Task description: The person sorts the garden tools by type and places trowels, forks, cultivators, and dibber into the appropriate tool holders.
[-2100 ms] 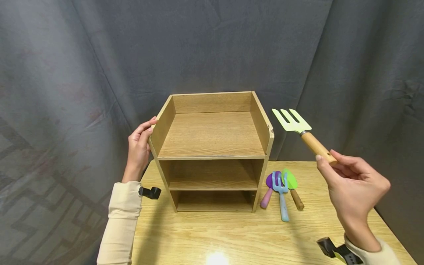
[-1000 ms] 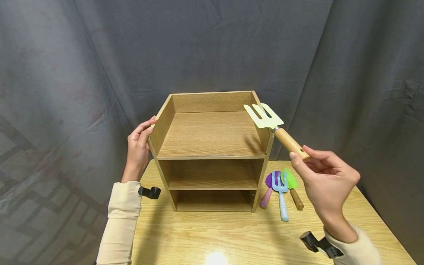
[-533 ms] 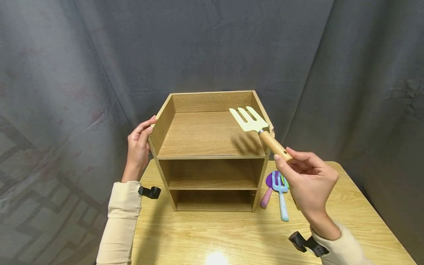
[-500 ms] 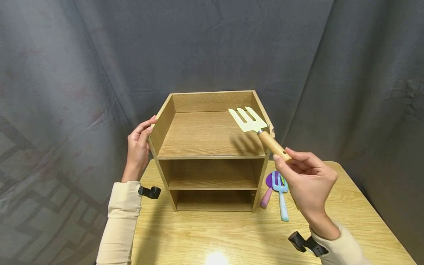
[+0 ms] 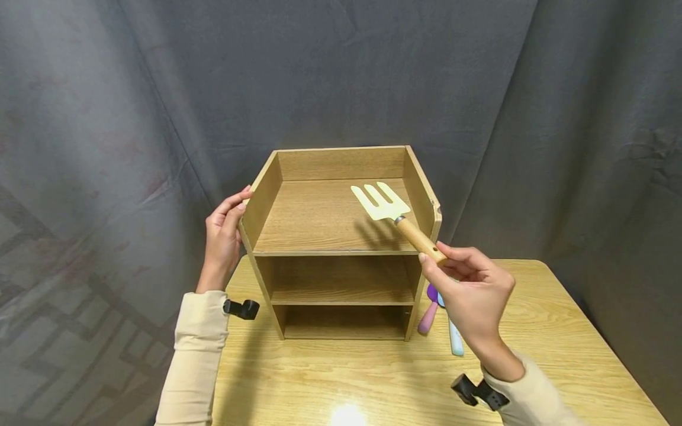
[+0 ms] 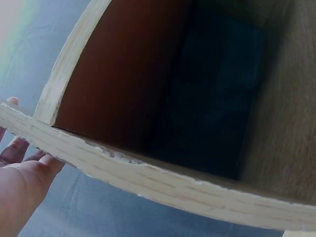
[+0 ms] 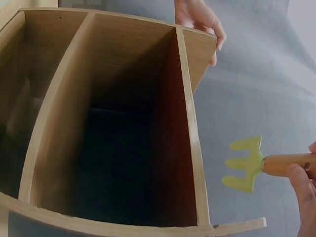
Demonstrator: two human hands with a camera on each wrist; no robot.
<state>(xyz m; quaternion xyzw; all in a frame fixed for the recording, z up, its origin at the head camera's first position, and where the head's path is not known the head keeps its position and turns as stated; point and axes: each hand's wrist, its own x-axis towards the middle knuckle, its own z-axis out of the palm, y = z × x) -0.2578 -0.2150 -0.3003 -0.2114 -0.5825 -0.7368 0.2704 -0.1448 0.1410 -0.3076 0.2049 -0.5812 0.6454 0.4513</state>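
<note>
In the head view my right hand (image 5: 471, 290) pinches the wooden handle end of a pale yellow-green hand fork (image 5: 380, 204). Its three tines point up and left over the top shelf of a small wooden shelf unit (image 5: 341, 254), casting a shadow on the board. The right wrist view shows the fork (image 7: 247, 164) apart from the shelf's top board, thumb against the handle. My left hand (image 5: 224, 234) grips the upper left side panel, thumb in front and fingers at the edge. The left wrist view has that hand (image 6: 24, 182) at the panel edge.
To the right of the shelf unit lie a trowel with a pink handle (image 5: 428, 318) and a light blue hand fork (image 5: 455, 338), both partly behind my right hand. Everything stands on a wooden table (image 5: 319, 378). A grey curtain (image 5: 341, 71) hangs close behind.
My right hand has carried the yellow-green hand fork leftward from beside the shelf unit to over its top shelf, then slightly lower. It now covers the green trowel. My left hand stays put.
</note>
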